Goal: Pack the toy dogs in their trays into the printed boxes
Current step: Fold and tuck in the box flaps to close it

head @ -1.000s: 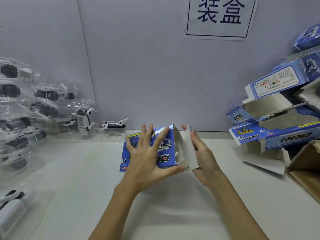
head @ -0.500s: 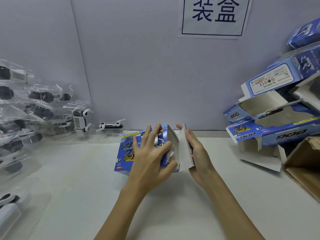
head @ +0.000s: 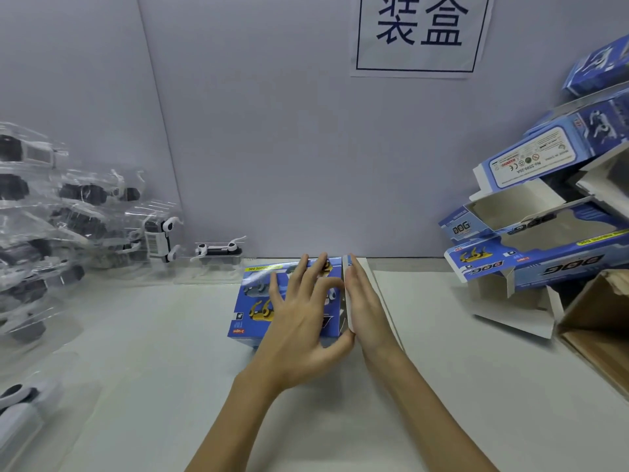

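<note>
Box (head: pixel 258 301) — blue, printed with dogs — lies flat near the middle of the tabletop (head: pixel 170 352), toward the back edge, and it is being closed. Left hand (head: pixel 299 321) rests on its top face with fingers spread and nearly straight, thumb along the near right corner, steadying it without curling round anything. Right hand (head: pixel 366 308) stands on edge against the box's right end, fingers straight and together, pressing the white end flap (head: pixel 369 281) inward. That flap leans a little off the box — I would say it is not quite home. Whether a tray sits inside I cannot see.

By my reckoning the step in hand is shutting this end, so one box is nearly done. The next move calls for the flat palm to push the flap flush while the other hand keeps the box from sliding left; the tuck tab probably needs guiding into the slot.

Plenty is left: trays (head: pixel 68 226) with toy dogs are heaped at the left edge, and open boxes (head: pixel 531 240) are stacked at the right edge beside a brown carton (head: pixel 599 321).
</note>
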Available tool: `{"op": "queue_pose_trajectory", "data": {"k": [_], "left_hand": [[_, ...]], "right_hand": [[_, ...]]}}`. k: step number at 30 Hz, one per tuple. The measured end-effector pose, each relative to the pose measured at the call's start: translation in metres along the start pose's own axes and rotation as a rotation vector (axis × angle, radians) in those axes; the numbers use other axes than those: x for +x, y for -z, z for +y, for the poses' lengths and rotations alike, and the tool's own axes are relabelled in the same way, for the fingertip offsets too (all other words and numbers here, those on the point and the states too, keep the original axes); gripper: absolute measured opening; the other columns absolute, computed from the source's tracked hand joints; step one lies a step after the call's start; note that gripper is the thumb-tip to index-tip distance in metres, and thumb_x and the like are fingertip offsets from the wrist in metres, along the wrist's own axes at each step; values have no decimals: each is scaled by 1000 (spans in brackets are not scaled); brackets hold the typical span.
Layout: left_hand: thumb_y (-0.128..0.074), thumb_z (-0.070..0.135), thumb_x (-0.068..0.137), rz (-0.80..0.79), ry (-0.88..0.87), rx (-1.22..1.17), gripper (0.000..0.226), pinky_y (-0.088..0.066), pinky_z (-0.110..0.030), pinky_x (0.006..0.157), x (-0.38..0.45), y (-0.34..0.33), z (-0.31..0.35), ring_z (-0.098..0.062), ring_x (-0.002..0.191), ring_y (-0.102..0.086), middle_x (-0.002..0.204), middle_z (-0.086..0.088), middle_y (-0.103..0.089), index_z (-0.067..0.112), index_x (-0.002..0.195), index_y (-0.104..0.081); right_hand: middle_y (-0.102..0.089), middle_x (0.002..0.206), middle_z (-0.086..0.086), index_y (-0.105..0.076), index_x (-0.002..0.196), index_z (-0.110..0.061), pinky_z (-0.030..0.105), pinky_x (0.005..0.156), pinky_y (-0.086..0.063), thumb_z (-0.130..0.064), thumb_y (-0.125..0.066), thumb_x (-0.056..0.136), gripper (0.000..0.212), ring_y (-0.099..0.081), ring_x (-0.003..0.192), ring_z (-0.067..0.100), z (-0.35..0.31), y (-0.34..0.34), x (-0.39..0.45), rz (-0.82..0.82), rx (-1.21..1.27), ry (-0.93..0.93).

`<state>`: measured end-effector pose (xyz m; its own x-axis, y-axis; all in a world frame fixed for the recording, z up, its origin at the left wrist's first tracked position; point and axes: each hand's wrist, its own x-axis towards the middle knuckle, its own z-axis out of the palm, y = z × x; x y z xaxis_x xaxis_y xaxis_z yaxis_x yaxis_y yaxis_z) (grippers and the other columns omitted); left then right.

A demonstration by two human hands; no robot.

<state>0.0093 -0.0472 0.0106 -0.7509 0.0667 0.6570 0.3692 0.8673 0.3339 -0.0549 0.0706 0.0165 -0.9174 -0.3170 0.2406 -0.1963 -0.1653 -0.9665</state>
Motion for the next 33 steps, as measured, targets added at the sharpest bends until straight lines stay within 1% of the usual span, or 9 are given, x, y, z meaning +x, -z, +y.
{"op": "queue_pose_trajectory", "data": {"k": [2, 5, 7, 9, 11, 13, 20, 25, 33], "left_hand": [[-63, 63, 81, -40, -22, -28, 69, 3, -69, 122, -2, 3, -3, -12, 161, 5, 172, 13, -11, 40, 142, -37], [-77, 68, 72, -75, 1, -122, 110, -2, -62, 125, 1, 14, -9, -11, 160, -13, 169, 16, -20, 49, 158, -11], [-74, 81, 68, -95, -30, 22, 123, -11, -56, 124, 4, 21, -18, -7, 158, -14, 170, 18, -16, 46, 163, -4], [-66, 90, 66, -68, -58, 168, 124, -15, -54, 121, 5, 23, -24, -6, 157, -13, 170, 17, -15, 36, 165, -14], [-69, 89, 64, 11, -45, 164, 123, -17, -58, 120, 6, 22, -24, -11, 153, -25, 161, 13, -31, 28, 162, -27], [-74, 86, 61, 63, -43, 143, 124, -18, -62, 119, 5, 20, -22, -14, 148, -33, 154, 10, -38, 24, 160, -33], [-73, 86, 61, 142, -38, 193, 120, -22, -65, 116, 4, 13, -22, -21, 141, -42, 151, 5, -44, 26, 159, -38], [-72, 87, 63, 166, -51, 225, 119, -23, -66, 115, 4, 6, -21, -23, 141, -40, 152, 3, -44, 26, 159, -37], [-72, 86, 63, 171, -58, 220, 118, -23, -66, 115, 5, 4, -20, -22, 143, -38, 153, 3, -43, 25, 158, -39]], "right_hand": [[-55, 150, -21, -42, 159, -30, 19, 108, -46, -40, -43, 111, 49, -54, 131, -8, 0, 3, 3, 24, -2, 9], [-74, 119, -24, -49, 154, -28, 20, 84, -59, -41, -47, 110, 46, -71, 110, -1, 0, 8, 5, 27, 22, -5], [-77, 108, -22, -49, 154, -29, 21, 72, -60, -41, -50, 108, 48, -75, 100, 4, 0, 7, 4, 24, 23, -10], [-76, 116, -16, -46, 156, -32, 24, 73, -62, -46, -54, 102, 57, -75, 103, 7, -2, 4, 2, 12, 11, 4], [-74, 124, -9, -43, 157, -36, 28, 75, -63, -51, -54, 96, 64, -75, 105, 10, -3, 1, 0, -11, -2, 27], [-74, 125, -8, -41, 158, -38, 28, 76, -63, -47, -52, 99, 61, -75, 106, 11, -3, 1, 0, -33, -8, 50], [-75, 122, -13, -47, 155, -35, 26, 77, -62, -31, -51, 107, 49, -74, 109, 12, -3, 4, -1, -50, -16, 78], [-75, 123, -7, -49, 154, -36, 26, 74, -63, -43, -54, 97, 58, -75, 108, 14, -5, 4, -4, -33, -16, 89], [-72, 127, -6, -48, 154, -37, 28, 77, -64, -33, -50, 108, 46, -75, 106, 13, -4, 3, -2, -47, -29, 90]]}}
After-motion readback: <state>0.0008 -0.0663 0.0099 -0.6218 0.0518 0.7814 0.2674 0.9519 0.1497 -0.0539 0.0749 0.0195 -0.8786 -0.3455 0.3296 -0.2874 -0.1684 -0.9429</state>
